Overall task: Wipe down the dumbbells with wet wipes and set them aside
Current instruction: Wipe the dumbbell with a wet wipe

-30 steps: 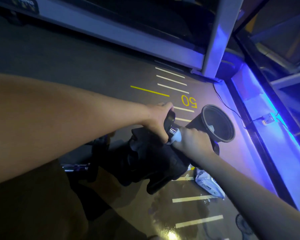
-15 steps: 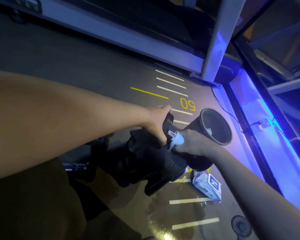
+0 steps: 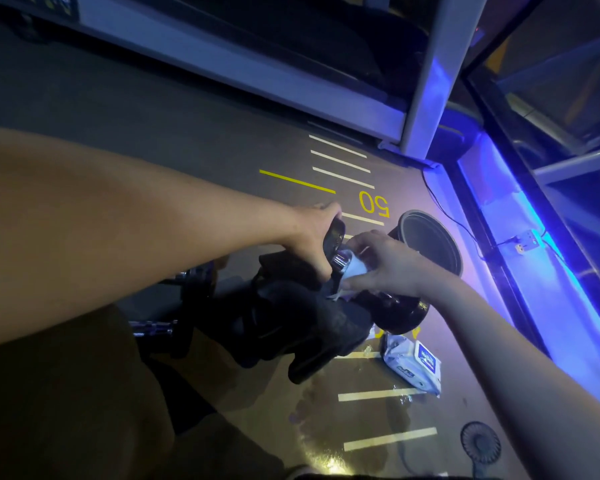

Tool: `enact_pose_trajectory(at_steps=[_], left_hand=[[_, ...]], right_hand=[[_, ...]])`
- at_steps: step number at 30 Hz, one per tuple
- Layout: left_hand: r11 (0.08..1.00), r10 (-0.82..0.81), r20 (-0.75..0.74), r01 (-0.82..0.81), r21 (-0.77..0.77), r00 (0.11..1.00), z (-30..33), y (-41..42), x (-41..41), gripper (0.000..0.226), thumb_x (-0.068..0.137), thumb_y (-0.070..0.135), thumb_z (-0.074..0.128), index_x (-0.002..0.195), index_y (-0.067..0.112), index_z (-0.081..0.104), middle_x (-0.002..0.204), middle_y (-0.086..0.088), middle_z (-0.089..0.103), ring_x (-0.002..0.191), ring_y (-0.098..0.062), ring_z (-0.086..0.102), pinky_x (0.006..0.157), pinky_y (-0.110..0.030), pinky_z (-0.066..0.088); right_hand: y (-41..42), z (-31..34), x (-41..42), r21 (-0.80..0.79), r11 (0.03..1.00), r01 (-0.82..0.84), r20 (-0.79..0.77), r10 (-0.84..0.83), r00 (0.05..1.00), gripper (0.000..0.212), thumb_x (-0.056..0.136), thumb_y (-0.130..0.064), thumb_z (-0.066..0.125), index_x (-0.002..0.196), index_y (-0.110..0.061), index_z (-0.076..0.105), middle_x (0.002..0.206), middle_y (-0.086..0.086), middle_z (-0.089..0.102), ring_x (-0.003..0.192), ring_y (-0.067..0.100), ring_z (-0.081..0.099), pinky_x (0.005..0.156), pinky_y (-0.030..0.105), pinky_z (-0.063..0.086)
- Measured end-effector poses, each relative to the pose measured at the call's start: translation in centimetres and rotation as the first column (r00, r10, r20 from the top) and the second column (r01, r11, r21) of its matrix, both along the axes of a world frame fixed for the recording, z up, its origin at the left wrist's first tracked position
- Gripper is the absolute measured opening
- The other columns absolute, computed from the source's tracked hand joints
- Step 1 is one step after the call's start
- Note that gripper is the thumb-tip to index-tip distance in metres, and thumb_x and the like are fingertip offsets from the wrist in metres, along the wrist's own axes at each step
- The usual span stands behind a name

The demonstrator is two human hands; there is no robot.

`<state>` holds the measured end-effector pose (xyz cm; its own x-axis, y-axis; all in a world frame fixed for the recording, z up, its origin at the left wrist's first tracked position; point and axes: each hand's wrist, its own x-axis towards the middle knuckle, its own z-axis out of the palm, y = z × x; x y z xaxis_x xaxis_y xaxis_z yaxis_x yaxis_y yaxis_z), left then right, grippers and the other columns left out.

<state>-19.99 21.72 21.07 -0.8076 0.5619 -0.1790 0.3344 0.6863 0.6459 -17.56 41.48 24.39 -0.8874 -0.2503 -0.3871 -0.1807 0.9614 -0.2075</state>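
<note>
A black dumbbell with a chrome handle is held tilted above the floor. My left hand grips its upper black head. My right hand presses a white wet wipe around the chrome handle, just below the left hand. The dumbbell's lower head shows beneath my right wrist. Other dumbbells with chrome handles lie on the floor to the left, partly hidden by my left arm. A pack of wet wipes lies on the floor below my right forearm.
A black bin stands open just beyond my right hand. Dark gloves or cloth lie heaped under the dumbbell. A small fan lies at lower right. A metal rack frame and a blue-lit wall edge border the floor.
My right hand has turned on the handle, its fingers now spread over the wipe. The lower dumbbell head shows more. The left hand keeps its grip.
</note>
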Motion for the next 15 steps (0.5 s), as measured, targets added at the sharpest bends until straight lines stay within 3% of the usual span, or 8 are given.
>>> enact_pose_trajectory(at_steps=[1, 3, 5, 8, 12, 15], left_hand=[[1.0, 0.0, -0.002, 0.0, -0.002, 1.0, 0.0, 0.0, 0.0, 0.09, 0.058, 0.037, 0.089, 0.128, 0.019, 0.035, 0.117, 0.004, 0.045, 0.094, -0.018, 0.048, 0.073, -0.026, 0.038], [1.0, 0.002, 0.001, -0.002, -0.003, 1.0, 0.1, 0.0, 0.0, 0.093, 0.058, 0.037, 0.09, 0.13, 0.019, 0.034, 0.118, 0.004, 0.044, 0.094, -0.017, 0.048, 0.073, -0.025, 0.038], [1.0, -0.001, -0.002, 0.001, -0.004, 1.0, 0.0, 0.1, 0.0, 0.093, 0.058, 0.038, 0.09, 0.13, 0.019, 0.034, 0.116, 0.005, 0.044, 0.093, -0.017, 0.048, 0.073, -0.025, 0.037], [1.0, -0.005, -0.01, 0.005, -0.006, 1.0, 0.0, 0.0, 0.0, 0.093, 0.059, 0.038, 0.089, 0.131, 0.019, 0.034, 0.113, 0.006, 0.041, 0.092, -0.017, 0.047, 0.072, -0.025, 0.036], [1.0, 0.003, 0.007, -0.003, 0.005, 1.0, 0.0, 0.0, -0.2, 0.089, 0.061, 0.038, 0.087, 0.13, 0.019, 0.035, 0.112, 0.006, 0.044, 0.091, -0.019, 0.049, 0.069, -0.025, 0.037], [1.0, 0.007, 0.01, -0.007, 0.005, 1.0, 0.1, 0.0, -0.4, 0.084, 0.059, 0.038, 0.088, 0.124, 0.022, 0.037, 0.111, 0.005, 0.048, 0.089, -0.018, 0.052, 0.062, -0.028, 0.038]], right_hand=[[-0.3, -0.5, 0.0, -0.028, 1.0, -0.003, 0.022, 0.004, 1.0, 0.062, 0.067, -0.044, 0.088, 0.119, -0.027, 0.059, 0.116, -0.006, 0.058, 0.101, 0.011, 0.059, 0.082, 0.015, 0.044], [-0.5, -1.8, 0.0, -0.06, 0.998, -0.024, 0.087, 0.029, 0.996, 0.052, 0.067, -0.045, 0.084, 0.111, -0.028, 0.063, 0.105, -0.003, 0.068, 0.092, 0.014, 0.066, 0.088, 0.033, 0.053], [-0.4, -2.8, -0.1, -0.09, 0.996, -0.013, 0.115, 0.024, 0.993, 0.036, 0.069, -0.04, 0.079, 0.099, -0.025, 0.065, 0.082, 0.001, 0.073, 0.074, 0.018, 0.07, 0.077, 0.043, 0.058], [-0.6, -3.2, -0.9, -0.081, 0.997, 0.003, 0.126, 0.007, 0.992, 0.026, 0.072, -0.03, 0.079, 0.091, -0.018, 0.065, 0.079, 0.007, 0.071, 0.067, 0.019, 0.066, 0.072, 0.044, 0.058], [-1.4, -2.6, -1.7, -0.025, 0.999, 0.042, 0.302, -0.033, 0.953, 0.019, 0.075, -0.014, 0.07, 0.088, -0.004, 0.062, 0.068, 0.01, 0.073, 0.057, 0.021, 0.071, 0.059, 0.041, 0.058], [-1.8, -2.8, -1.3, 0.011, 0.998, 0.062, 0.233, -0.063, 0.971, 0.011, 0.073, -0.008, 0.062, 0.082, -0.003, 0.059, 0.057, 0.006, 0.068, 0.049, 0.022, 0.066, 0.053, 0.03, 0.054]])
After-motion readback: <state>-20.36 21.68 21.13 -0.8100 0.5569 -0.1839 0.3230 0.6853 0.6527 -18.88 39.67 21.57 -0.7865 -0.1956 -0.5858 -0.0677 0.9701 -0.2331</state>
